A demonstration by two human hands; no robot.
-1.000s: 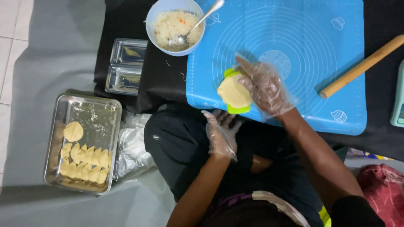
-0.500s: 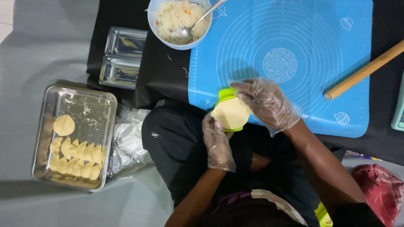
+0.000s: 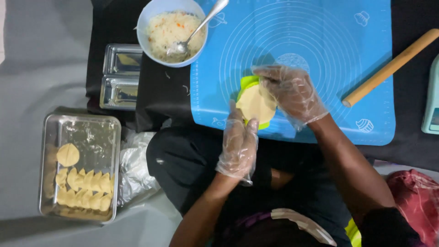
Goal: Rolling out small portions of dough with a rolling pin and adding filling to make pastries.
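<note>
A green dumpling mould (image 3: pixel 248 83) lies open over the near edge of the blue silicone mat (image 3: pixel 329 41), with a pale dough round (image 3: pixel 253 104) spread on it. My right hand (image 3: pixel 291 93), in a clear plastic glove, grips the mould's right side, its fingers lying on the dough. My left hand (image 3: pixel 238 142), also gloved, reaches up from my lap and its fingertips hold the mould's near left edge. A light blue bowl (image 3: pixel 147 18) of white shredded filling with a metal spoon (image 3: pixel 201 25) in it stands at the mat's far left corner.
A wooden rolling pin (image 3: pixel 389 67) lies on the mat's right side. A steel tray (image 3: pixel 87 130) on the left holds several folded dumplings (image 3: pixel 84 187). Two small steel tins (image 3: pixel 120 75) sit beyond it, crumpled foil (image 3: pixel 135 164) beside it. A pale green scale (image 3: pixel 432 103) is at the right edge.
The mould with the dough moved down toward my lap, then back up onto the mat's edge. My left hand rose from my lap and took hold of the mould.
</note>
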